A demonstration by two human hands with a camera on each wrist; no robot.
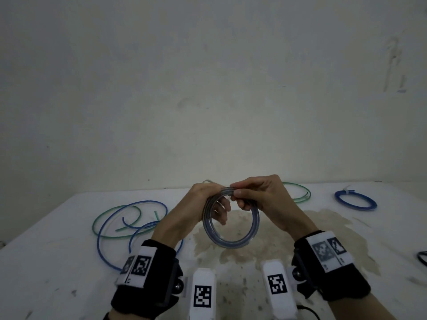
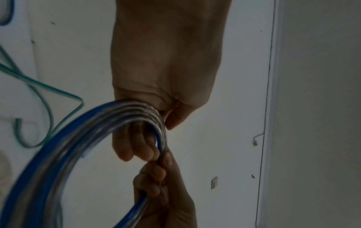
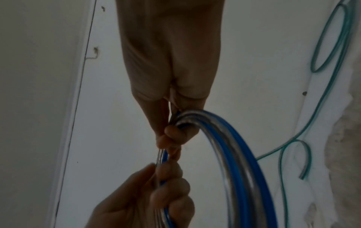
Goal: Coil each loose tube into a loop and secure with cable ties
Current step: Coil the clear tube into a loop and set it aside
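Holding a coiled blue-and-clear tube (image 1: 231,224) above the bench (image 1: 300,262), both hands pinch its top where the turns bunch: the left hand (image 1: 209,204) curls its fingers (image 2: 136,148) round the bundle, the right hand (image 1: 258,195) clamps thumb and fingers (image 3: 171,135) just beside. It looks light, springy and smooth, so the turns likely fan out if released; that crossing point seems the best hold. A cable tie is not clearly visible. Loose tubes (image 1: 129,218) lie left, a tied blue coil (image 1: 355,200) far right. No containers show.
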